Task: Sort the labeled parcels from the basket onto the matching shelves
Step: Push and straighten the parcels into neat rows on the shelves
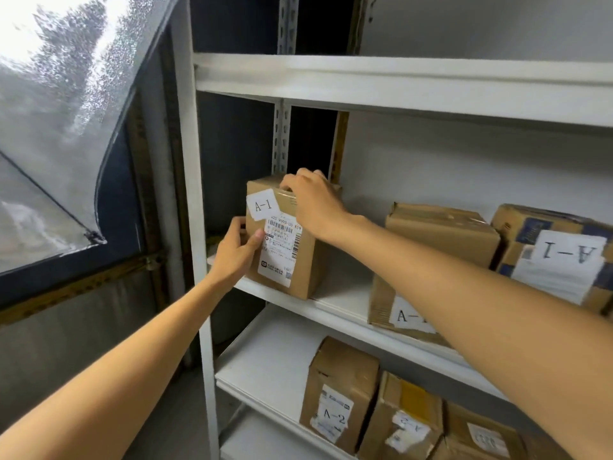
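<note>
I see the white rack (194,180); on its middle shelf (335,315) my brown parcel (300,260) marked A-1 stands upright at the left end, apart from another A-1 box (441,235); my right grip (313,200) clasps its top; my left grip (237,250) pinches its left edge.

Hands bare: left hand (237,250), right hand (311,202). Forearms bare up to frame edge.

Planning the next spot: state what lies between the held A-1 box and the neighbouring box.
Head view: bare shelf board; only the right forearm crosses above it.
</note>
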